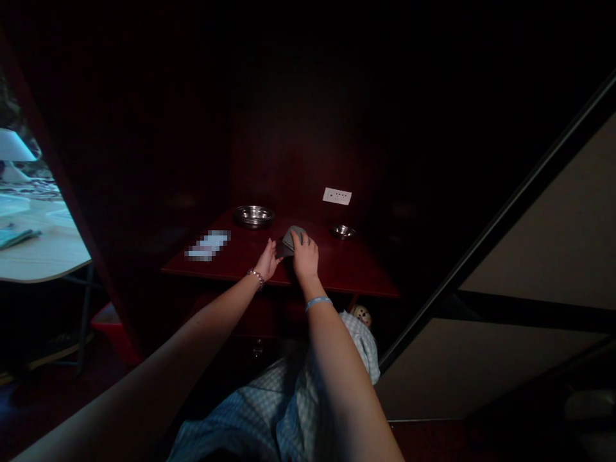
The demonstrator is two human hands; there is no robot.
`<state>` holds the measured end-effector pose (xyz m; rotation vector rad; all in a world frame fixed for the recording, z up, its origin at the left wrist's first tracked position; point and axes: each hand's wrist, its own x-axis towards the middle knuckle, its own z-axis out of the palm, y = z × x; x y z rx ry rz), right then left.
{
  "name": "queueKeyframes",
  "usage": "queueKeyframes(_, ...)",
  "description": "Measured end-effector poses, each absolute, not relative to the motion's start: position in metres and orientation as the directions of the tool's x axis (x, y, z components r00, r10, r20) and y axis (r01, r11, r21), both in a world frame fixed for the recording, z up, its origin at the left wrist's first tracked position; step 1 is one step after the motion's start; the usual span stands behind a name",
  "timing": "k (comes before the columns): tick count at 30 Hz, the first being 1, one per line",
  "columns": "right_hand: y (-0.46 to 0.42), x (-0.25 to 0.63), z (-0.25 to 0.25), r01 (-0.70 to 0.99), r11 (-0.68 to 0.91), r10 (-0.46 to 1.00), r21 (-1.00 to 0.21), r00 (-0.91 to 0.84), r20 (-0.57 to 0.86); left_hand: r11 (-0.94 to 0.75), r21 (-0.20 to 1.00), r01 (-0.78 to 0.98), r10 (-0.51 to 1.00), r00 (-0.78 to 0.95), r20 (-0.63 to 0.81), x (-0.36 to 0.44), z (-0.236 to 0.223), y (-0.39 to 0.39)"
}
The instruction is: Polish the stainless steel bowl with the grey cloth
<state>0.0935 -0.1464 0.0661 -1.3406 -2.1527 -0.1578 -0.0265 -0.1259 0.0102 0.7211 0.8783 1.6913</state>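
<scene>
Both my hands meet above the dark red desk surface [337, 266], near its front edge. A grey cloth [293, 235] is in my right hand [307, 255], the fingers curled over it from above. My left hand [267, 259], with a beaded bracelet at the wrist, grips the edge of a dark, smooth object [283, 250]. The cloth lies against that object's upper side. The object's full shape is hidden by the cloth and fingers, and its kind cannot be made out.
Shiny metal bowls [253, 217] stand at the back left of the desk. A smaller metal dish [342, 232] sits at the back right, below a white wall socket [337, 196]. A blurred pale item [208, 245] lies on the left. A light table [43, 250] stands beyond the partition.
</scene>
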Motion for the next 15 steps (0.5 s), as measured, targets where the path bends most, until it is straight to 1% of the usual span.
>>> queueKeyframes(2, -0.141, 0.102, 0.073, 0.774, 0.525, 0.754, -0.353, -0.231, 0.616, -0.173, 0.870, -0.461, 0.966, -0.252, 0.058, -0.027, 0.009, -0.125)
queueKeyframes(3, -0.138, 0.105, 0.076, 0.704, 0.561, 0.732, -0.435, -0.176, 0.659, -0.173, 0.884, -0.434, 0.968, -0.241, 0.071, -0.027, 0.008, -0.124)
queueKeyframes(5, -0.130, 0.110, 0.079, 0.515, 0.620, 0.705, -0.592, -0.034, 0.708, -0.177, 0.908, -0.380, 0.965, -0.249, 0.084, -0.024, 0.008, -0.124)
queueKeyframes(6, -0.126, 0.111, 0.079, 0.413, 0.622, 0.716, -0.666, 0.045, 0.697, -0.180, 0.917, -0.356, 0.960, -0.265, 0.086, -0.023, 0.008, -0.125)
queueKeyframes(8, -0.116, 0.111, 0.077, 0.226, 0.552, 0.785, -0.803, 0.184, 0.591, -0.195, 0.929, -0.315, 0.950, -0.295, 0.100, -0.020, 0.008, -0.126)
queueKeyframes(10, -0.109, 0.109, 0.072, 0.044, 0.468, 0.852, -0.883, 0.243, 0.463, -0.214, 0.935, -0.284, 0.953, -0.269, 0.137, -0.017, 0.009, -0.128)
queueKeyframes(12, -0.104, 0.106, 0.067, -0.121, 0.411, 0.894, -0.904, 0.249, 0.373, -0.194, 0.946, -0.260, 0.966, -0.217, 0.138, -0.015, 0.008, -0.128)
queueKeyframes(15, -0.101, 0.102, 0.061, -0.335, 0.255, 0.961, -0.907, 0.193, 0.199, -0.089, 0.964, -0.252, 0.981, -0.190, 0.041, -0.013, 0.006, -0.126)
